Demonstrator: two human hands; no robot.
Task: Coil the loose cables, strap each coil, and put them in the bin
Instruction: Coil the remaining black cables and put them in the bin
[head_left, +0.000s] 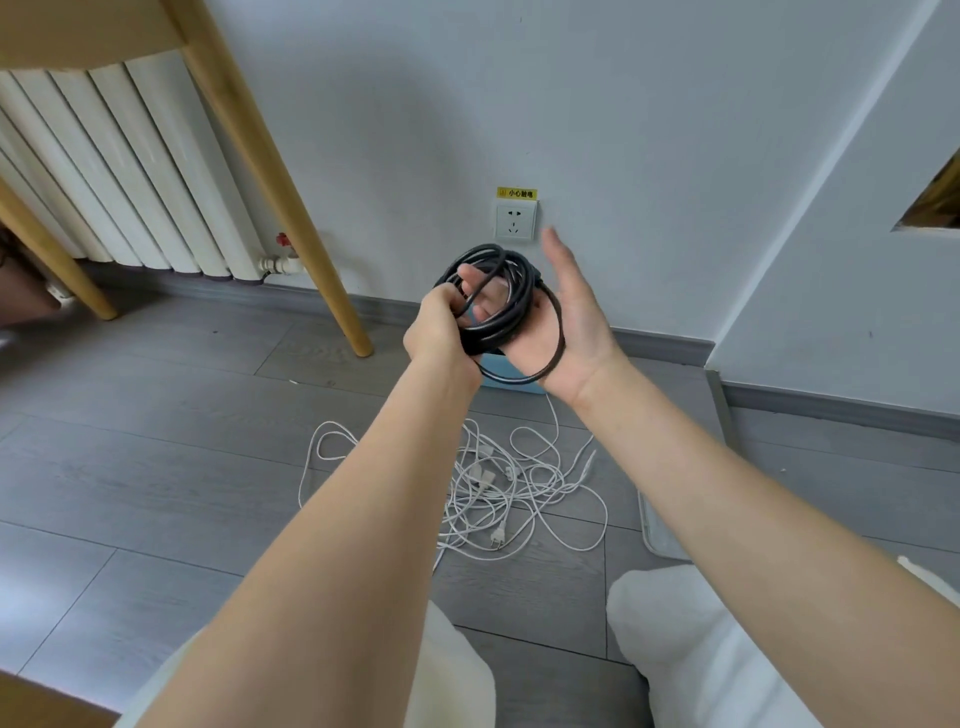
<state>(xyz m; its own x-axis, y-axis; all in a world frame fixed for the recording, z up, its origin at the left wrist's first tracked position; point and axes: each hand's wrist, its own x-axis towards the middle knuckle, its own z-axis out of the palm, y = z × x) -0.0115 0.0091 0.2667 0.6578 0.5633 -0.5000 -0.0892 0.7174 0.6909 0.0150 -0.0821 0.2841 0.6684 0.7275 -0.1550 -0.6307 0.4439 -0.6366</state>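
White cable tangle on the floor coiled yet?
No: the thin white cables lie in a loose tangle on the grey floor, uncoiled and unstrapped.

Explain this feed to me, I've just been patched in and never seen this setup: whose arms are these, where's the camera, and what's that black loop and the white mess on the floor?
There is no machine here. A person wears one wide-angle camera on the head, looking forward and down, so both bare arms reach in from below. The left hand has its grip curled round a black cable coil. The right hand is open, fingers straight, with the coil looped round its palm. No strap shows on the coil. Below, loose white cables lie tangled on the grey floor. A blue bin sits mostly hidden behind the hands, under a wall socket.
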